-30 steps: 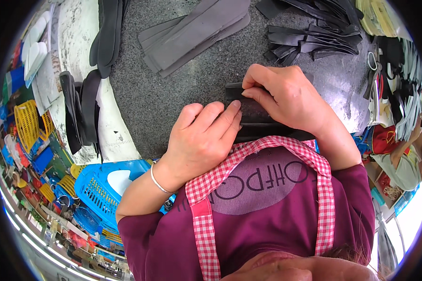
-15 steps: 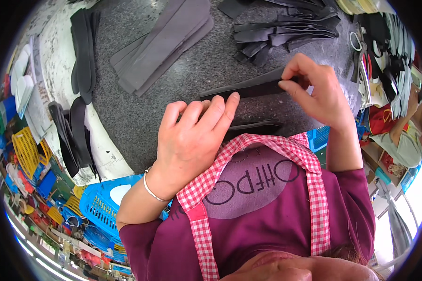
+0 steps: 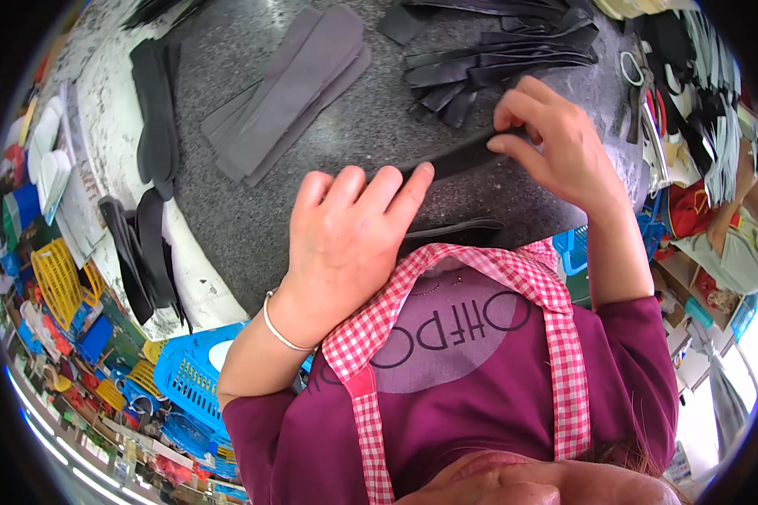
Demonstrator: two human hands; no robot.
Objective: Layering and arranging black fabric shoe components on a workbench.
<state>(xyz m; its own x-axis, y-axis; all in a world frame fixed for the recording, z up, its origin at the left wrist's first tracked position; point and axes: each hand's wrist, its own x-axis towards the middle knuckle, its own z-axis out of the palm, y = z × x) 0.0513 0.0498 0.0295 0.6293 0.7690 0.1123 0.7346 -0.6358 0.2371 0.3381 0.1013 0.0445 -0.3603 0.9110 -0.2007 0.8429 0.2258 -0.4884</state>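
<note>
Left hand [image 3: 349, 240] spread flat, pinning long dark flexible strip [image 3: 459, 157]; right hand [image 3: 556, 147] pinching its far end. Probably light, limp, best gripped by ends.

I see a black strip [image 3: 463, 156] on the speckled dark grey table [image 3: 253, 219]. Grey pieces [image 3: 295, 88] lie beside more black strips [image 3: 497, 59]. The apron [image 3: 379, 337] is red-and-white checked, over a magenta shirt [image 3: 480, 404]; the crate [image 3: 185, 379] is blue.
</note>
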